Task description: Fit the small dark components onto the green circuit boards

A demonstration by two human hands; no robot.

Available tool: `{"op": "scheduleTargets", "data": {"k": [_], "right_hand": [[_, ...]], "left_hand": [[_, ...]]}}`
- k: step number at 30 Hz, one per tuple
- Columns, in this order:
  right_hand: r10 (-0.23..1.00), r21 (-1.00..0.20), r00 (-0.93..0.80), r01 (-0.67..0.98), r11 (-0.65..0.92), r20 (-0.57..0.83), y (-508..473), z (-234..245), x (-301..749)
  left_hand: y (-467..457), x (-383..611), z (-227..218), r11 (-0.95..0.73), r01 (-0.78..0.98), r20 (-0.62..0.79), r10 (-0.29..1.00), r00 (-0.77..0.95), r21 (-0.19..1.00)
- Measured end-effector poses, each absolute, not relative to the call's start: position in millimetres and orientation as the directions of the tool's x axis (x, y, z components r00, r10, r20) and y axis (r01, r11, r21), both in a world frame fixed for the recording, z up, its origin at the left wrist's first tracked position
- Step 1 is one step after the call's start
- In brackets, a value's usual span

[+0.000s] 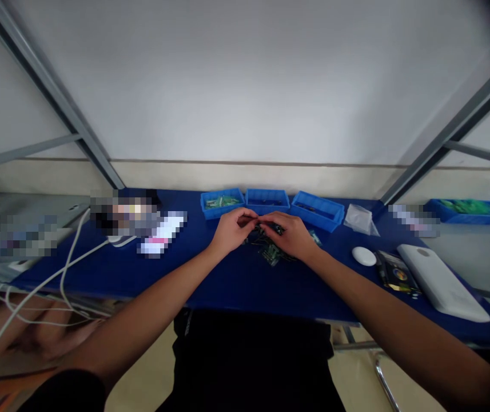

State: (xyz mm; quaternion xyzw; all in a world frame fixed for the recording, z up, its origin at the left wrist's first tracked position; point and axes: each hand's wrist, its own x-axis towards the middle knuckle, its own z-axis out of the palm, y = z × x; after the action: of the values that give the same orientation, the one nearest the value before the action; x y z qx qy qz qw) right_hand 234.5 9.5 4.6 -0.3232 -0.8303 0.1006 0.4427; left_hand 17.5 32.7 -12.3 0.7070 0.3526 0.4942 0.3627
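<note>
My left hand [232, 230] and my right hand [293, 233] meet over the middle of the table, fingertips pinched close together. Whatever sits between the fingers is too small and too hidden to name. Just below them lie green circuit boards [271, 255] with dark wires, partly covered by my right hand. Behind the hands stand three blue bins. The left bin [223, 213] holds green and white pieces. The middle bin [267, 208] and the right bin [318, 216] hold small dark parts.
On the right of the blue table [236, 292] are a clear plastic bag [358, 218], a round white case [363, 256], a dark packet [397, 271] and a long white object [444, 283]. White cables [67, 266] cross the left side. A person's legs show at lower left.
</note>
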Motion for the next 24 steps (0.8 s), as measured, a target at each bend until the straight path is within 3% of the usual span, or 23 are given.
{"op": "scheduleTargets", "data": {"k": [9, 24], "right_hand": [[0.599, -0.391, -0.282, 0.543, 0.744, 0.749, 10.0, 7.8, 235.5], [0.619, -0.330, -0.449, 0.567, 0.755, 0.645, 14.9, -0.5, 236.5]], "left_hand": [[36.3, 15.8, -14.9, -0.508, 0.211, 0.451, 0.852, 0.265, 0.835], [26.6, 18.3, -6.2, -0.488, 0.160, 0.427, 0.851, 0.306, 0.858]]}}
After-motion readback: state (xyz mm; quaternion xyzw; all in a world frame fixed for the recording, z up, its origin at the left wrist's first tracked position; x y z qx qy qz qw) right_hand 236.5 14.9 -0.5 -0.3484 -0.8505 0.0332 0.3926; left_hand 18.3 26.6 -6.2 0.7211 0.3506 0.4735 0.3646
